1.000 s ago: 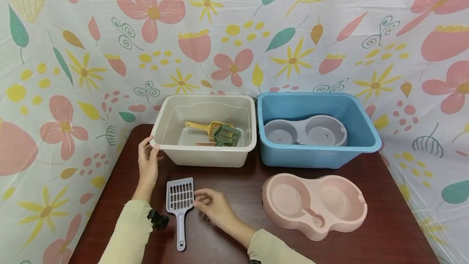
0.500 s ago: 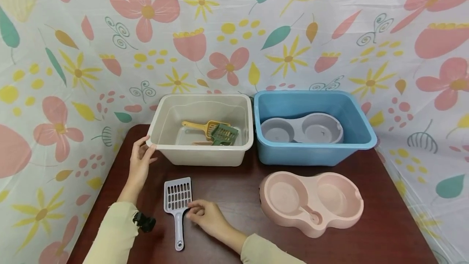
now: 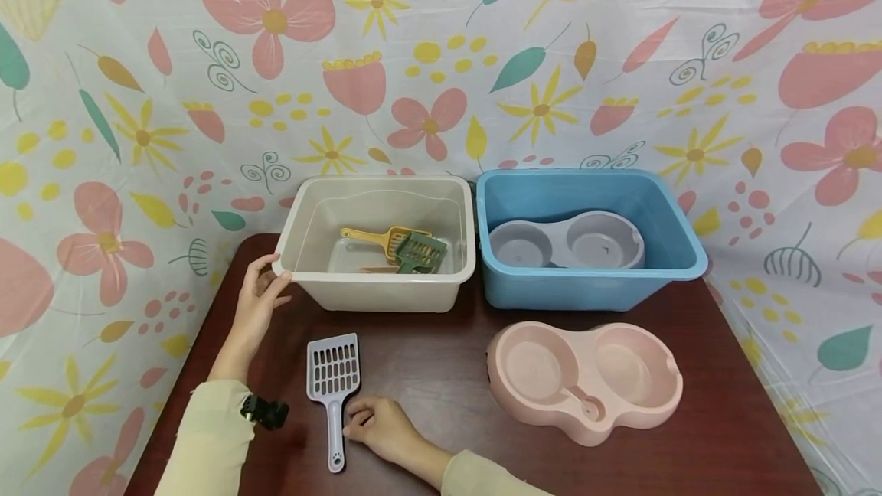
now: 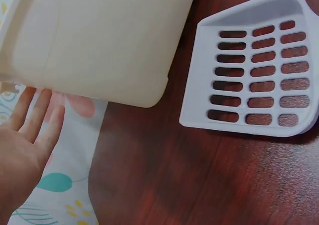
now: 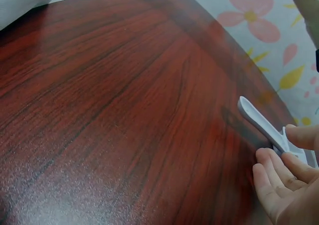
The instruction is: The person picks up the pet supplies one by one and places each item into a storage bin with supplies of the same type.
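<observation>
A pale lavender litter scoop [image 3: 334, 385] lies on the dark wooden table, slotted head toward the back and handle toward the front. My right hand [image 3: 386, 429] is just right of its handle, fingers loosely bent and holding nothing. In the right wrist view the fingertips [image 5: 264, 158] are close beside the scoop's handle [image 5: 259, 120]. My left hand [image 3: 256, 305] touches the front left corner of a beige litter box [image 3: 386, 293]. Its fingers [image 4: 37, 115] look fairly straight in the left wrist view, tips right at the box's edge.
Inside the beige box lie a yellow scoop [image 3: 368, 236] and a green scoop [image 3: 422, 251]. A blue litter box [image 3: 572, 293] stands beside it, holding a grey double bowl [image 3: 560, 239]. A pink double bowl [image 3: 586, 373] sits at the right. A patterned cloth [image 3: 441, 52] hangs behind.
My right hand has slid from beside the scoop's head down toward its handle. The left hand stays at the beige box's corner. The head view has shifted slightly.
</observation>
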Available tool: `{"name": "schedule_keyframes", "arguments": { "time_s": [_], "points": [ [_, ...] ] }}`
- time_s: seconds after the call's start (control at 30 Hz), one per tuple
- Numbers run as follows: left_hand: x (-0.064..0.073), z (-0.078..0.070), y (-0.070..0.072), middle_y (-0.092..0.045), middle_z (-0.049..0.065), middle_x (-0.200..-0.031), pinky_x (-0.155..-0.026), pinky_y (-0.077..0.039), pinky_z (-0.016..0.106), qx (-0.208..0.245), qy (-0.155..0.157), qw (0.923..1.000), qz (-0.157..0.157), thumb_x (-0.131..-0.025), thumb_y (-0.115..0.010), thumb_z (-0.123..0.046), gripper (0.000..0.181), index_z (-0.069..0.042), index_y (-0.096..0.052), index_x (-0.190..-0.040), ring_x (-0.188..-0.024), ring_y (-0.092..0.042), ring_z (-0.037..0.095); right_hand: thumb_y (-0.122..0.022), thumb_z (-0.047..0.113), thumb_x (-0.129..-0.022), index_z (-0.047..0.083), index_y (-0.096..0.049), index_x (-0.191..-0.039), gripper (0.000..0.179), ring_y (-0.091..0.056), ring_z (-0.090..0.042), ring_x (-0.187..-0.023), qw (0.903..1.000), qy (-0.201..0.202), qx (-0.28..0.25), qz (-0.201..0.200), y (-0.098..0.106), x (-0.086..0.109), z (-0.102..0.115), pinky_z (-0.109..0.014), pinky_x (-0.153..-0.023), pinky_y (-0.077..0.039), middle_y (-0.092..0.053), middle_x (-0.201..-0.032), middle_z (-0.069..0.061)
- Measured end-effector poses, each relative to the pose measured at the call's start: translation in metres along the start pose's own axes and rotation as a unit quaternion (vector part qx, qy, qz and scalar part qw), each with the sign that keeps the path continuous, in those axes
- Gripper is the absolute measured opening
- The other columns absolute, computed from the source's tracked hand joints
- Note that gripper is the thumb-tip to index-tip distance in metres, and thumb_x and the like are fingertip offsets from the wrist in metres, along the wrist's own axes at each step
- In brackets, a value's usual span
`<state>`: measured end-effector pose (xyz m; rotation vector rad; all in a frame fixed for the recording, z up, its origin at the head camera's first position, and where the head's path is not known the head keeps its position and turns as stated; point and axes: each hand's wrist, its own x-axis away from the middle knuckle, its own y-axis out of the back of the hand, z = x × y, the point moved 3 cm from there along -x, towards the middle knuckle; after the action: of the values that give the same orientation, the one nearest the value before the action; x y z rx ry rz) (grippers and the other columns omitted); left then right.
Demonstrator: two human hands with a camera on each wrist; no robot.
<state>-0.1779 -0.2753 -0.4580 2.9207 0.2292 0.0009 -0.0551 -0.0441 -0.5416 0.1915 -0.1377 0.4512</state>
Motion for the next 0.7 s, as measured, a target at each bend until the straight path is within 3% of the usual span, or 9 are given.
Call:
{"name": "schedule_keyframes", "arguments": {
  "time_s": [0.23, 0.4, 0.57, 0.7],
  "points": [
    [-0.002, -0.003, 0.001, -0.046, 0.020, -0.136, -0.086, -0.052, 0.026, -0.013, 0.000, 0.9998, 0.014, -0.103, -0.055, -0.025, 0.052, -0.009, -0.032, -0.146, -0.106, -0.054, 0.001, -0.076, 0.002, -0.079, -0.007, -0.069, -0.103, 0.026, -0.057, -0.001, -0.061, 0.9999, 0.002, -0.003, -0.016, -0.003, 0.001, -0.003, -0.018, -0.056, -0.046, -0.068, -0.075, -0.005],
    [-0.003, -0.005, 0.003, -0.046, 0.022, -0.135, -0.082, -0.052, 0.022, -0.011, 0.002, 0.9998, 0.018, -0.103, -0.055, -0.022, 0.054, -0.008, -0.031, -0.149, -0.103, -0.055, -0.002, -0.073, -0.004, -0.080, -0.011, -0.066, -0.105, 0.027, -0.056, -0.006, -0.057, 0.9988, -0.017, -0.046, -0.010, -0.008, 0.001, -0.003, -0.018, -0.048, -0.045, -0.068, -0.073, -0.008],
    [-0.004, -0.005, 0.006, -0.045, 0.020, -0.137, -0.083, -0.053, 0.024, -0.009, 0.005, 0.9995, 0.031, -0.102, -0.057, -0.026, 0.053, -0.013, -0.034, -0.148, -0.103, -0.057, -0.003, -0.072, -0.007, -0.081, -0.012, -0.064, -0.108, 0.029, -0.067, -0.027, -0.060, 0.9957, -0.043, -0.081, -0.007, -0.015, -0.002, -0.005, -0.026, -0.044, -0.050, -0.069, -0.073, -0.013],
    [-0.005, -0.006, 0.009, -0.041, 0.019, -0.142, -0.086, -0.053, 0.026, 0.005, 0.027, 0.9982, 0.054, -0.101, -0.058, -0.031, 0.053, -0.019, -0.035, -0.147, -0.105, -0.056, -0.003, -0.070, -0.008, -0.081, -0.013, -0.062, -0.108, 0.029, -0.068, -0.041, -0.066, 0.9925, -0.064, -0.104, -0.006, -0.021, -0.003, -0.005, -0.035, -0.045, -0.053, -0.070, -0.076, -0.016]
  ]
}}
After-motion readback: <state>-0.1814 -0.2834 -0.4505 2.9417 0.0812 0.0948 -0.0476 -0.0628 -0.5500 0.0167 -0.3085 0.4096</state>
